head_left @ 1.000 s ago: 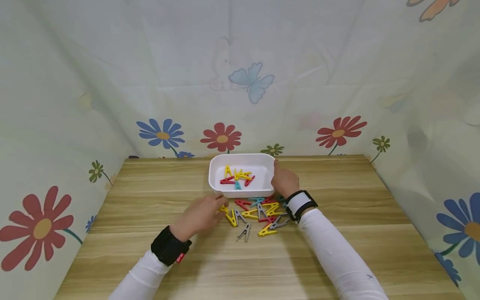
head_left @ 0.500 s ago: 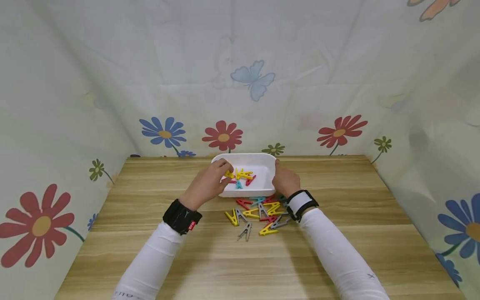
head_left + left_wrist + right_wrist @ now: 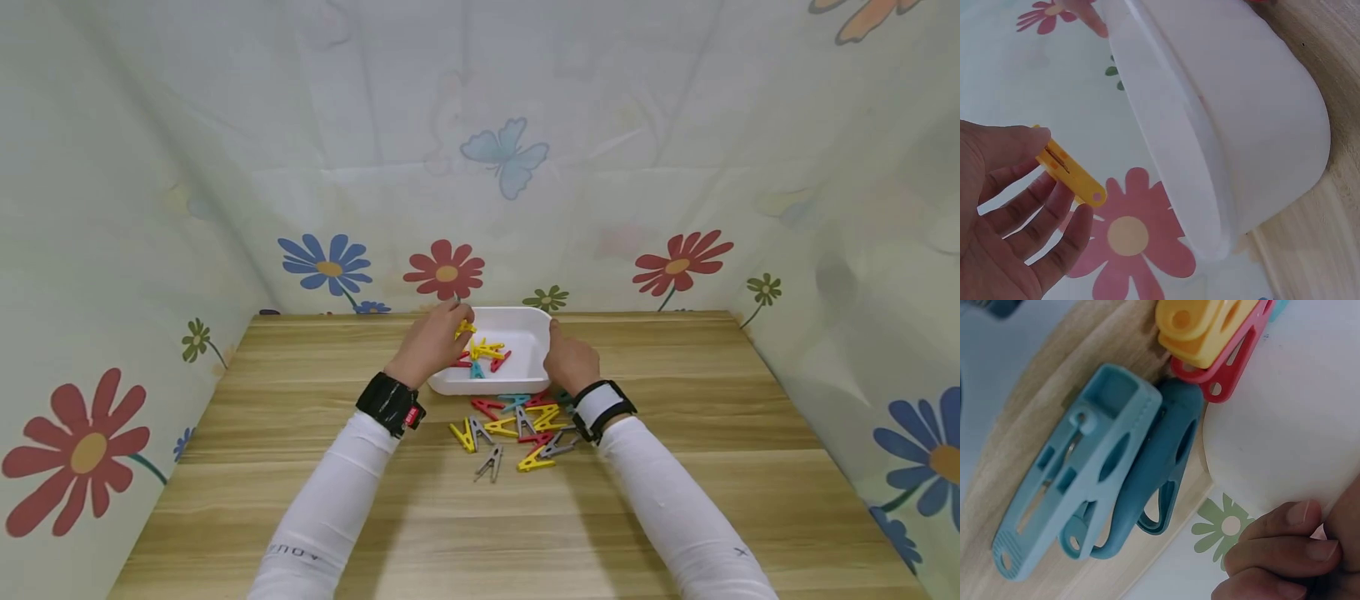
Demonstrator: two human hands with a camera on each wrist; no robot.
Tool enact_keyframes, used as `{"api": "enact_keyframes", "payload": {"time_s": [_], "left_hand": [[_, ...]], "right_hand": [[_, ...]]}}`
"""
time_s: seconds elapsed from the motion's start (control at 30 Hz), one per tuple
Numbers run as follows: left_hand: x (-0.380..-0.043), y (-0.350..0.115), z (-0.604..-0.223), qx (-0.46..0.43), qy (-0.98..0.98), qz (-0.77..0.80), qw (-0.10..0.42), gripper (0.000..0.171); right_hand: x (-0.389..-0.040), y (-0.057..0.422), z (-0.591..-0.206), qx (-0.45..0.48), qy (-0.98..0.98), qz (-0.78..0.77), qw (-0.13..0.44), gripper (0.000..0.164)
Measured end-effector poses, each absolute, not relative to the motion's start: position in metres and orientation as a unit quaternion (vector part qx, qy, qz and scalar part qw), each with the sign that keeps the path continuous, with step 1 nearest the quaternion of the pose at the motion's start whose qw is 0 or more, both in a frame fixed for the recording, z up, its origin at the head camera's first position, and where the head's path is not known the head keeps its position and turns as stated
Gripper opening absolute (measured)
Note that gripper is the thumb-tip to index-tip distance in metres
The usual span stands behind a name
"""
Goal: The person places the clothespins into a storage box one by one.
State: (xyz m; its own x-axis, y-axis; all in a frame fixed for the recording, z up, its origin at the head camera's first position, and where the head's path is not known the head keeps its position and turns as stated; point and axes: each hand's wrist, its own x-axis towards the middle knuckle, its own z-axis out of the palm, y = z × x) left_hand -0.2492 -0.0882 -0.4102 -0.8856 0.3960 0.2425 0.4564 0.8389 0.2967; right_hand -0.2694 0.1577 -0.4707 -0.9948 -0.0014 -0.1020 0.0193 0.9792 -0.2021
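Note:
My left hand [image 3: 431, 343] pinches a yellow clothespin [image 3: 1075, 176] between thumb and fingers, over the left end of a white plastic tub [image 3: 491, 387]. In the left wrist view the clothespin hangs beside the tub's rim, apart from it. My right hand [image 3: 572, 362] grips the tub's right end, thumb up at the rim and fingers curled against the outer wall. Inside the tub lie several clothespins: yellow ones [image 3: 489, 350], red ones [image 3: 501, 361] and a teal one [image 3: 477, 370]. The left hand hides the tub's left back corner.
Loose clothespins in yellow, grey, red and teal lie heaped on the wooden table [image 3: 300, 500] in front of the tub. A grey clothespin [image 3: 490, 463] is nearest. Two teal ones [image 3: 1072, 475] sit by the right wrist. A flowered cloth [image 3: 337, 167] hangs behind and at both sides.
From the table in front of the tub, my left hand has lifted a yellow clothespin and carried it up and away over the tub's left end. The right hand has stayed at the rim.

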Motion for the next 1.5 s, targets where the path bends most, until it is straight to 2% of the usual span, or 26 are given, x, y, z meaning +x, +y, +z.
{"api": "enact_keyframes", "payload": {"time_s": [0.37, 0.6, 0.7, 1.07, 1.5], "left_hand": [[-0.268, -0.080, -0.416, -0.202, -0.960, -0.181, 0.063, 0.027], [-0.270, -0.082, -0.419, -0.196, -0.962, -0.191, 0.013, 0.062], [-0.269, -0.083, -0.420, -0.194, -0.963, -0.188, 0.001, 0.070], [-0.270, -0.101, -0.443, -0.103, -0.974, -0.196, 0.044, 0.064], [-0.266, -0.110, -0.474, -0.010, -0.975, -0.218, 0.046, 0.062]], "right_hand": [[-0.270, 0.158, -0.467, 0.004, 0.993, -0.105, 0.053, 0.068], [-0.271, 0.157, -0.467, 0.003, 0.993, -0.102, 0.059, 0.069], [-0.271, 0.157, -0.466, 0.004, 0.993, -0.100, 0.061, 0.069], [-0.272, 0.159, -0.470, 0.006, 0.993, -0.108, 0.049, 0.068], [-0.271, 0.159, -0.470, 0.008, 0.992, -0.113, 0.058, 0.069]]}}
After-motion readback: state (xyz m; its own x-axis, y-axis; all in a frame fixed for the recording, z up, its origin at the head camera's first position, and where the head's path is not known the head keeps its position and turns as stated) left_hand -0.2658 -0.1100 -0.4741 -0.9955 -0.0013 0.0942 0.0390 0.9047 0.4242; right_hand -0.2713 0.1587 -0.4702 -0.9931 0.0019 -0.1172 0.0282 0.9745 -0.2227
